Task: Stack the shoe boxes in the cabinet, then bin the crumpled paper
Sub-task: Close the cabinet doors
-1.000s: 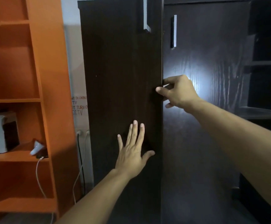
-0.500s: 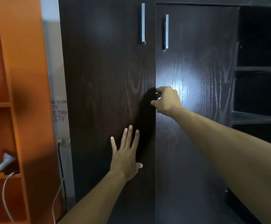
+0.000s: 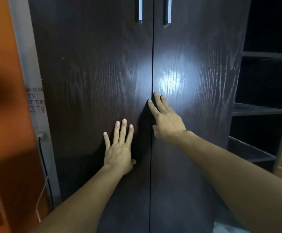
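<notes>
Dark cabinet (image 3: 89,68) doors closed, left hand (image 3: 119,153) flat on left door, fingers straight, right hand (image 3: 167,120) flat at seam, fingers straight, orange shelf (image 3: 5,115) left.

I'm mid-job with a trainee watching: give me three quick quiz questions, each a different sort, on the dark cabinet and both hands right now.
1. True or false: both dark wood-grain cabinet doors stand shut, meeting at a thin centre seam.
2. Multiple choice: the left hand is A) gripping a metal bar handle, B) flat on the left door with fingers spread, C) holding a box.
3. Fill in: the right hand lies with straight fingers beside the centre seam, below the two ______ metal bar handles.

Key: 1 true; 2 B; 3 vertical.
</notes>
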Demonstrator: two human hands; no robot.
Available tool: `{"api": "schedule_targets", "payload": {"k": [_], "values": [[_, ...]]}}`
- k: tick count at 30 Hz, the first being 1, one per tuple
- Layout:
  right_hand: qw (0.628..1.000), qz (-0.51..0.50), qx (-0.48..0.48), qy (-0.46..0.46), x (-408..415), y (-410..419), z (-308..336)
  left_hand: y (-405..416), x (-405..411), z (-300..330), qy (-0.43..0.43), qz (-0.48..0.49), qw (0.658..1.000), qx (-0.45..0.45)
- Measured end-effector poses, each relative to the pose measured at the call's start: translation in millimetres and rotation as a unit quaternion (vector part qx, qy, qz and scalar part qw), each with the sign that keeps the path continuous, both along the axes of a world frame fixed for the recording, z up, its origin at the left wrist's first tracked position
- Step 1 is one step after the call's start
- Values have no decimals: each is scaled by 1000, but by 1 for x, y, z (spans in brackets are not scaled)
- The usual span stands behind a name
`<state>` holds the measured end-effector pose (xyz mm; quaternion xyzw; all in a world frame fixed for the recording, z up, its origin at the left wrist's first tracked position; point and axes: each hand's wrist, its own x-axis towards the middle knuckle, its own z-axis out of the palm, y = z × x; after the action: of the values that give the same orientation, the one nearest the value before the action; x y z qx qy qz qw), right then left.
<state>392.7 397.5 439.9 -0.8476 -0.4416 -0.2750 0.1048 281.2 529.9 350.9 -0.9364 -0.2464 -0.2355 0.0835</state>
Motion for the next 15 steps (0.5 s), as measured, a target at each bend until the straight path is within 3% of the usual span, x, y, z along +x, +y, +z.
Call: {"api": "schedule_targets", "payload": {"k": [7,11,15], "values": [[991,-18,-109,74,-4,-35,-42,-26,1,-34,4,-39,999,-3],[984,-41,-120,124,4,-58,-82,-45,16,-87,28,-149,987,57],[971,-84,-127,182,31,-87,-135,-71,38,-136,71,-266,961,19]]}}
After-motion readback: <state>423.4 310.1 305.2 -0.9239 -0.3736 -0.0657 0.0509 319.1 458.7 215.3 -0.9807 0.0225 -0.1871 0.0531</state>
